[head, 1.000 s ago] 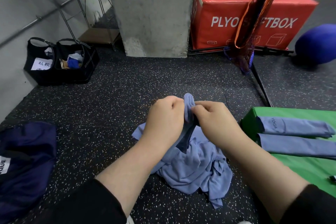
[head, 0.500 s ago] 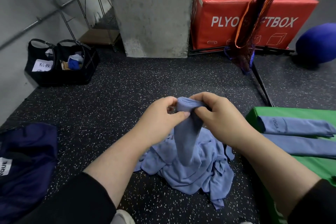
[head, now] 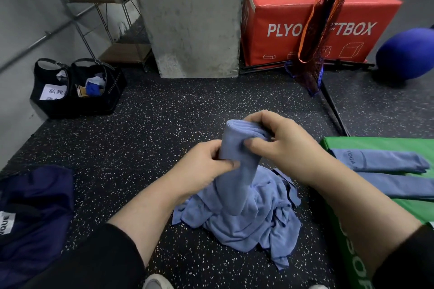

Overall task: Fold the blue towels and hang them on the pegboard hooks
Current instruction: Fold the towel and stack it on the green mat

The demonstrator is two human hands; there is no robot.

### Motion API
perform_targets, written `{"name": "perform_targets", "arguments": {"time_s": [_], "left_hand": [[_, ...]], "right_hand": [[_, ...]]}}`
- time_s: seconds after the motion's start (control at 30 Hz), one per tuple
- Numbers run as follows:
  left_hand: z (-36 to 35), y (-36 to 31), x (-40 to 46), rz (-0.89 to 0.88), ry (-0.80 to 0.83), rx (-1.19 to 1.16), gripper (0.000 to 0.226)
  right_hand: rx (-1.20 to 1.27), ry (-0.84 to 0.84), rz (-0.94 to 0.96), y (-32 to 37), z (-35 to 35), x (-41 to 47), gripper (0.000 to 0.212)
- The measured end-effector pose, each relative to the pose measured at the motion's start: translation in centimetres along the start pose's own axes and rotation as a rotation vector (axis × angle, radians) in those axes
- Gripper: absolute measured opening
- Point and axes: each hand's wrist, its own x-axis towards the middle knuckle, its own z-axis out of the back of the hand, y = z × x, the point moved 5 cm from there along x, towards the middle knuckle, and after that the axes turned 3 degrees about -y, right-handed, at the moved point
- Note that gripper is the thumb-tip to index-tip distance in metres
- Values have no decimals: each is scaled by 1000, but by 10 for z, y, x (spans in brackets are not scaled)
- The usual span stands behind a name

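Note:
A light-blue towel (head: 237, 185) rises in a folded strip from a crumpled heap (head: 244, 225) of the same cloth on the dark speckled floor. My left hand (head: 206, 166) pinches the strip partway down its left side. My right hand (head: 281, 145) grips the folded top end, thumb in front. Two folded blue towels (head: 380, 162) lie side by side on a green box (head: 366, 143) at the right. No pegboard or hooks are in view.
A concrete pillar (head: 192, 19) stands ahead, with a red plyo box (head: 281, 21) and a hanging net bag (head: 321, 23) to its right. Black bags (head: 77, 91) and a wire shelf (head: 105, 19) sit at the left wall. A dark-blue garment (head: 35, 209) lies at lower left, a blue ball (head: 408, 54) at far right.
Both hands have lifted the towel's end higher and drawn it into a smooth folded strip. My left hand slid down the strip; my right hand stays at the top.

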Motion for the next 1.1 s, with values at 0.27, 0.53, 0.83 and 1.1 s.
{"name": "perform_targets", "arguments": {"time_s": [0.27, 0.53, 0.83, 1.1], "left_hand": [[-10, -9, -6, -27, 3, -209, 49], [-26, 10, -21, 166, 124, -95, 44], [-17, 30, -33, 269, 228, -43, 43], [29, 29, -38, 257, 95, -42, 28]], "right_hand": [[269, -163, -19, -2, 19, 1, 6], [568, -284, -264, -27, 33, -6, 5], [710, -361, -345, -35, 47, -18, 4], [744, -299, -478, -50, 50, -25, 9]]}}
